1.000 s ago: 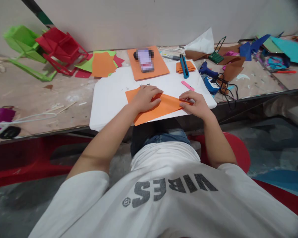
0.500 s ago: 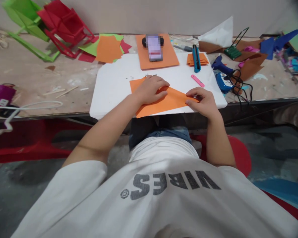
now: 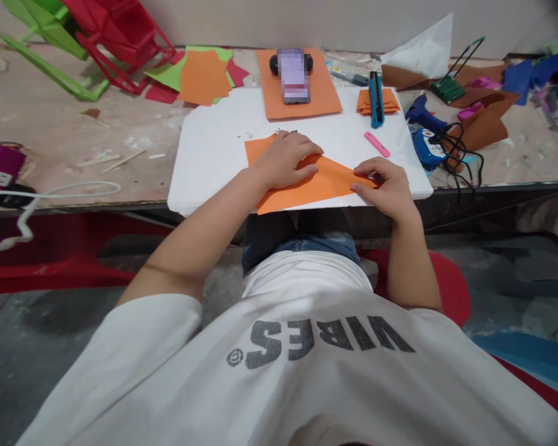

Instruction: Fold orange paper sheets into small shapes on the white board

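Observation:
A sheet of orange paper (image 3: 288,197) lies on a white board (image 3: 204,164) near its front edge, its right part tapering to a folded corner. My left hand (image 3: 288,160) rests across the sheet's upper left part, fingers stretched out and pressing it down. At the sheet's right tip, my right hand (image 3: 385,184) pinches the paper corner between thumb and fingers. Behind the right hand a small pink cutter (image 3: 377,144) lies on the board.
A phone (image 3: 294,77) stands on an orange sheet (image 3: 325,102) at the back. A blue utility knife (image 3: 376,99) lies on folded orange pieces (image 3: 391,102). A blue glue gun (image 3: 423,118) and corded blue device (image 3: 430,148) lie right. Red (image 3: 130,37) and green paper chairs (image 3: 51,37) stand back left.
The camera view has shifted slightly, so the bench appears higher and things on the right lie further right. Both hands keep nearly the same places on the orange paper.

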{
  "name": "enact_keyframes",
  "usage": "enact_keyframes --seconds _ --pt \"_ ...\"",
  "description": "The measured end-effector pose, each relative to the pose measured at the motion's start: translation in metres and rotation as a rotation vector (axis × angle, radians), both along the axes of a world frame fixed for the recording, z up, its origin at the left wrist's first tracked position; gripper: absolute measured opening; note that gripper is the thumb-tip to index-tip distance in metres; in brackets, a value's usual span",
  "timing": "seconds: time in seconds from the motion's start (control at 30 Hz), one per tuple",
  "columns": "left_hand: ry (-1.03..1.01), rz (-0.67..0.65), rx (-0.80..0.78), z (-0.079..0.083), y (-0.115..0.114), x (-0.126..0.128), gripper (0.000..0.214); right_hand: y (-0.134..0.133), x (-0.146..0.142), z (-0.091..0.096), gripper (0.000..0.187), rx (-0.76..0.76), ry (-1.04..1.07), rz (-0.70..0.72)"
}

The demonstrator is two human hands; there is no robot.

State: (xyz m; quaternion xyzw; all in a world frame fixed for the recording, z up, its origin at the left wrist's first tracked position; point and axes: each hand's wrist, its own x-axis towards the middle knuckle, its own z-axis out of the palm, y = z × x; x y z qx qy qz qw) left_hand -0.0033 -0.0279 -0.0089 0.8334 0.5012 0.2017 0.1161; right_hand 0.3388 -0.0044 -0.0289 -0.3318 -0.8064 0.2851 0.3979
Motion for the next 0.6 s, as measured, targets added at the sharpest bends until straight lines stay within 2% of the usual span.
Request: enact_keyframes --seconds 0.3,0.6 --pt "-0.01 -0.014 -0.014 -0.0005 0.0009 -0.001 0.057 -0.0008 0.0001 0.0 0.021 0.006 -0.013 0.001" --pt "-0.036 -0.019 -0.026 0.0001 -0.0005 -0.0015 0.055 -0.001 0.0004 -0.0019 0.024 0.015 -0.02 0.003"
